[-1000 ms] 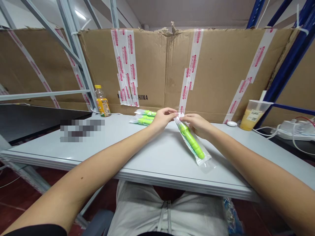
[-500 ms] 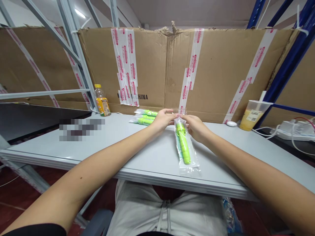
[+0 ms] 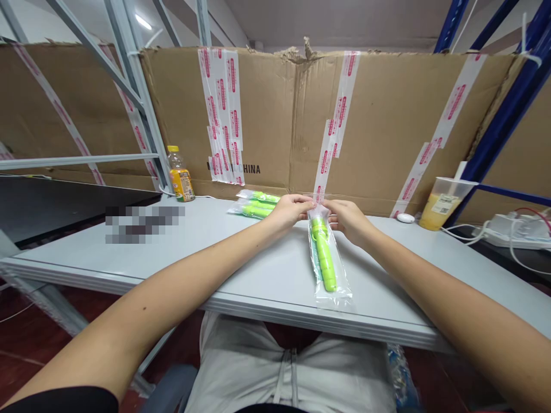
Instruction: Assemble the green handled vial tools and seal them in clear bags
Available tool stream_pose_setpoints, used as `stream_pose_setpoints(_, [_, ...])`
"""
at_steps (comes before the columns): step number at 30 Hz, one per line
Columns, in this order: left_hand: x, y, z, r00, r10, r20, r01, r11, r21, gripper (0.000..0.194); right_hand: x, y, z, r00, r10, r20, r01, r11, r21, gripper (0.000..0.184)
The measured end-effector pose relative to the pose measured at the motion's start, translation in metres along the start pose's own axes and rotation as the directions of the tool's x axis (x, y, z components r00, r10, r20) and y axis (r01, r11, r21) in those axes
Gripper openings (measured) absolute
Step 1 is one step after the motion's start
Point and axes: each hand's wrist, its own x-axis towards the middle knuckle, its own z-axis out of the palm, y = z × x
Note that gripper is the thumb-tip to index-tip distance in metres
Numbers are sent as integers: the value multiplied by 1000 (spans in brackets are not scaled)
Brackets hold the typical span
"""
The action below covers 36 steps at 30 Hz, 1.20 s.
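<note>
In front of me on the table lies a clear plastic bag (image 3: 343, 281) with a bright green, ridged stick-shaped item (image 3: 326, 258) inside. What the item is, I cannot tell. The far end of the bag is pinched on its left side by my left hand (image 3: 294, 211) and on its right side by my right hand (image 3: 348, 219). Both hands are closed on the plastic, their fingertips close together. Just beyond my left hand, several similar bagged green items (image 3: 253, 207) lie side by side, partly hidden by that hand.
A tall cardboard sheet (image 3: 267, 115) stands along the table's back edge. At the back left is a juice bottle (image 3: 181, 176). A plastic cup (image 3: 443, 205) with a straw, a small white case (image 3: 405, 218) and a power strip (image 3: 516, 229) with cables are at the right.
My hands and the bag have shifted slightly to the right and toward me in the view. My fingers have drawn in on the bag's far end.
</note>
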Motion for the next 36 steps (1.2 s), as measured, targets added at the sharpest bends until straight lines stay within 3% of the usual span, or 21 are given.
stream_pose_setpoints(15, [-2,1,-1,992,-64,110,76,991,-113,9,-4,-1,4,987,-103,-123,104,995,0,7])
stream_pose_setpoints(20, [2,-3,-5,989,-119,84,131,980,-148,8,-2,0,3,995,-67,-78,68,998,9,13])
stream_pose_setpoints(30, [4,-5,-7,991,-111,70,123,974,-192,11,-5,-3,1,986,-158,-59,158,987,-8,7])
stream_pose_setpoints(36, [3,-5,-6,995,-100,25,103,978,-181,13,-7,-4,2,991,-131,-16,131,991,6,13])
